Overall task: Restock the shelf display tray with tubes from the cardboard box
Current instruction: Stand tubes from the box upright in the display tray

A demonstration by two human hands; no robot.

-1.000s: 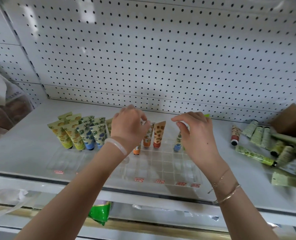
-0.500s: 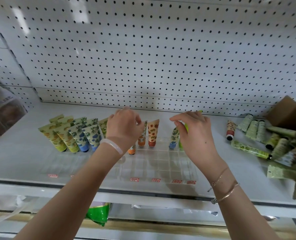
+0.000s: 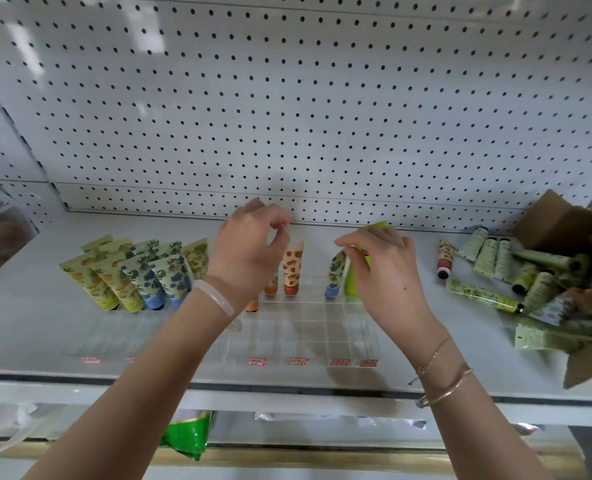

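Pinching the green tube [image 3: 351,284] upright in the tray [image 3: 308,329], the right hand [image 3: 388,271] covers its top. The left hand [image 3: 246,251] curls beside the orange tube [image 3: 292,268]; I can't tell its grip.

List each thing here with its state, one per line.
Display tray, front cells empty.
Cardboard box, open, tubes spilling out.
Loose tubes, lying flat on shelf.
Bright green tube, upright, lower end in tray.
Right hand, grips that tube.
Left hand, fingers curled, grip unclear.
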